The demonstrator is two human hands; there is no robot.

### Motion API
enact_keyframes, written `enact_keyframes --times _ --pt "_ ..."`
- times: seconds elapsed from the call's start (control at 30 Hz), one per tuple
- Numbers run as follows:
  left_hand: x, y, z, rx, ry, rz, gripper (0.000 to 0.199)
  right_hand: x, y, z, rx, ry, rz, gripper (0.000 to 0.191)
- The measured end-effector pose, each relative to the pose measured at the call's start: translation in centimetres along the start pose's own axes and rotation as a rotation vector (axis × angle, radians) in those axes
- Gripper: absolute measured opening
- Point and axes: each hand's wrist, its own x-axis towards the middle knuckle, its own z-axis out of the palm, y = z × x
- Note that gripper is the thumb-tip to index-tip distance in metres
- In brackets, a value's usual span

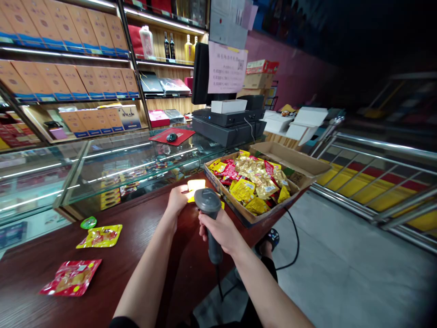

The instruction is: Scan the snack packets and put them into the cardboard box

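"What are the hands doing?"

"The right hand is clenching a grey plastic pistol-grip barcode scanner, while the left hand is grasping a glossy yellow foil packet, holding it up close to the scanner's head. Both are just beside a shallow brown cardboard tray heaped with yellow and red foil packets."

"Is there room to move?"

"Little on the tray's side: the scanner is nearly touching its wall. Away from the tray, a dark reddish wooden counter is stretching open, with a flat yellow packet and a crumpled red packet lying on it."
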Motion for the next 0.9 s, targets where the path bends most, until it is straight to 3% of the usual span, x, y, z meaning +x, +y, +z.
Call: enact_keyframes --times 0.23,0.4,0.5,0.63,0.77,0.9 --pt "0.0 0.6 0.3 -0.124 0.022 -0.14 0.045 3.1 0.5 -1.8 0.021 0.18 -0.199 0.022" --pt "-0.5 1.4 1.0 -0.168 -0.041 -0.121 0.047 5.0 -0.9 -2.8 0.072 0.13 -0.18 0.025" --pt "-0.1 2.1 1.8 -0.181 0.023 -0.109 0.048 5.4 -2.2 -3.4 0.095 0.148 -0.132 0.028" --pt "2.8 4.7 3.7 -0.123 0.109 -0.107 0.046 6.4 -4.9 -5.4 0.06 0.158 -0.129 0.02" --pt "7.4 8.2 7.1 -0.065 0.049 -0.068 0.044 7.5 -9.1 -9.2 0.066 0.246 -0.151 0.011" --pt "11.4 11.1 11.6 0.024 -0.029 -0.049 0.042 7.5 -12.8 -13.6 0.109 0.324 -0.159 0.006"
